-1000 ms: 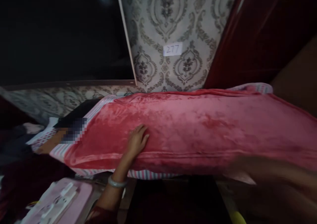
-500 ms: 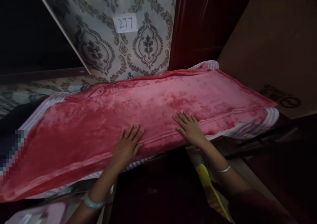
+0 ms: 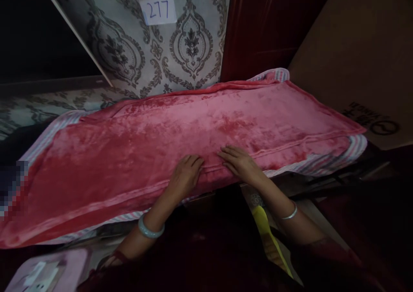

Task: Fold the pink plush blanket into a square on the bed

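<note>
A red plush blanket (image 3: 155,137) lies spread lengthwise over a striped cloth (image 3: 335,156), whose edges show around it. My left hand (image 3: 186,176) rests on the blanket by the front seam, fingers slightly bent and tips against the plush; its thumb is hidden. Just to its right, my right hand (image 3: 240,165) lies palm down near the same seam, fingers stretched towards the left one. A narrow gap separates the two hands. A pale bangle (image 3: 150,227) circles my left wrist, and a thin bracelet (image 3: 292,211) is on the right.
Behind the blanket stands a patterned wall (image 3: 190,47) with a paper marked 277 (image 3: 158,9). A dark red panel (image 3: 258,29) and a large cardboard box (image 3: 361,55) are at the back right. A dark screen (image 3: 41,38) is at left, a pink tray (image 3: 72,266) below.
My left hand has slid right along the front seam, its fingers now less spread. My right hand has shifted slightly left with its fingers closer together. The view has tilted down a little.
</note>
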`<state>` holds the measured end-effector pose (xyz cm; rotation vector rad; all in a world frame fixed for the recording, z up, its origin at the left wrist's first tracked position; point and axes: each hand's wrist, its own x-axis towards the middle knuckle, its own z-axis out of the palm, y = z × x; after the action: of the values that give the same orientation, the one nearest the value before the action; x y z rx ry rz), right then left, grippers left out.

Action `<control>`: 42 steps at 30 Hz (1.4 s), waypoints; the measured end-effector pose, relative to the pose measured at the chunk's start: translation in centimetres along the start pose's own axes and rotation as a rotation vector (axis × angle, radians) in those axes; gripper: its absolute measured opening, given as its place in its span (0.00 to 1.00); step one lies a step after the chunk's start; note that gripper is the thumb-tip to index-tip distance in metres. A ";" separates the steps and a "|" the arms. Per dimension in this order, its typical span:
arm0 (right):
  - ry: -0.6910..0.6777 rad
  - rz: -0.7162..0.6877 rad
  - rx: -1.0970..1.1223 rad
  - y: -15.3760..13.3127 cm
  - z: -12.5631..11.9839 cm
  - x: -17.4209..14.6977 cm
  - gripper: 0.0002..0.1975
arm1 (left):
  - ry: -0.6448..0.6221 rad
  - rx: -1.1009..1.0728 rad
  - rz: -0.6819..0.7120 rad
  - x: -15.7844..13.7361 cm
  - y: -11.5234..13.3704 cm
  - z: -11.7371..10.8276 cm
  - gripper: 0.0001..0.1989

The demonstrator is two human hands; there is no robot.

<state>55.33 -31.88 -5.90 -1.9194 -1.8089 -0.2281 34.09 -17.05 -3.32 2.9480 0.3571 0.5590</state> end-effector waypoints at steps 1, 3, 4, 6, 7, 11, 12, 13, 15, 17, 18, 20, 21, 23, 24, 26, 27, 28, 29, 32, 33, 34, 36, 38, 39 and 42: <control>-0.003 -0.006 -0.016 -0.1 0.1 0.0 0.20 | 0.016 0.010 0.006 -0.1 -0.2 0.0 0.15; -0.005 -0.017 -0.048 -0.2 0.3 0.0 0.23 | 0.051 0.035 0.010 -0.3 -0.4 0.1 0.14; -0.001 -0.023 -0.060 -0.2 0.3 0.0 0.24 | 0.068 0.048 0.010 -0.4 -0.5 0.1 0.13; 0.026 -0.036 -0.071 -0.2 0.5 -0.1 0.26 | 0.095 0.073 0.018 -0.6 -0.3 0.4 0.13; 0.049 -0.042 -0.069 -0.2 0.7 -0.2 0.26 | 0.110 0.087 0.029 -0.8 -0.2 0.6 0.14; 0.157 -0.089 -0.056 -0.1 1.2 -0.9 0.25 | 0.157 0.133 0.081 -1.7 0.3 1.2 0.13; 0.184 -0.108 -0.055 -0.2 1.3 -1.1 0.24 | 0.155 0.127 0.090 -1.9 0.3 1.1 0.12; 0.211 -0.126 -0.055 -0.3 1.4 -1.2 0.22 | 0.147 0.111 0.094 -2.0 0.3 0.8 0.12; 0.255 -0.131 -0.056 -0.6 1.2 -1.5 0.20 | 0.130 0.064 0.092 -1.9 0.2 0.1 0.10; 0.287 -0.081 -0.076 -0.5 0.7 -1.5 0.17 | 0.115 0.015 0.091 -1.0 0.1 -0.8 0.09; 0.302 -0.046 -0.091 -0.2 0.3 -1.5 0.15 | 0.106 -0.010 0.099 -0.3 0.2 -1.1 0.08; 0.337 0.035 -0.118 1.2 -0.8 -1.6 0.15 | 0.083 -0.066 0.132 1.6 0.6 -1.4 0.07; 0.355 0.084 -0.124 2.2 -1.3 -1.8 0.16 | 0.065 -0.093 0.151 2.7 1.0 -1.3 0.08; 0.381 0.207 -0.130 4.7 -2.4 -2.5 0.20 | 0.015 -0.133 0.183 5.2 2.2 -0.9 0.11; 0.379 0.274 -0.135 5.9 -2.9 -3.0 0.22 | -0.015 -0.143 0.193 6.5 3.0 -0.6 0.12; 0.338 0.377 -0.152 8.2 -3.7 -4.0 0.25 | -0.077 -0.156 0.208 9.0 4.8 0.2 0.12; 0.301 0.406 -0.160 9.0 -4.1 -4.5 0.25 | -0.106 -0.154 0.216 10.2 5.7 0.6 0.12; 0.258 0.422 -0.166 9.7 -4.3 -5.0 0.26 | -0.134 -0.144 0.221 11.3 6.6 1.0 0.12; 0.215 0.431 -0.171 10.1 -4.5 -5.3 0.25 | -0.159 -0.128 0.221 12.3 7.4 1.4 0.12; 0.132 0.446 -0.187 10.5 -4.9 -5.7 0.24 | -0.228 -0.069 0.178 14.4 9.1 2.7 0.11; 0.120 0.453 -0.192 10.5 -5.0 -5.6 0.23 | -0.247 -0.048 0.154 14.8 9.4 3.1 0.11; 0.114 0.461 -0.197 10.5 -5.1 -5.5 0.22 | -0.264 -0.027 0.131 15.0 9.6 3.5 0.11; 0.117 0.474 -0.203 10.5 -5.0 -5.2 0.19 | -0.284 0.010 0.108 15.3 9.8 4.0 0.14; 0.146 0.473 -0.208 10.6 -4.8 -5.2 0.17 | -0.284 0.024 0.120 15.1 9.7 4.4 0.15; 0.172 0.468 -0.213 10.6 -4.5 -5.3 0.17 | -0.276 0.022 0.142 14.9 9.6 4.5 0.15; 0.260 0.433 -0.220 10.5 -3.9 -6.2 0.16 | -0.261 0.026 0.228 14.4 9.4 4.5 0.13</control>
<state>65.67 -39.17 -7.67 -2.2567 -1.2094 -0.5153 50.74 -22.80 -0.98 3.0543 0.0010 0.1858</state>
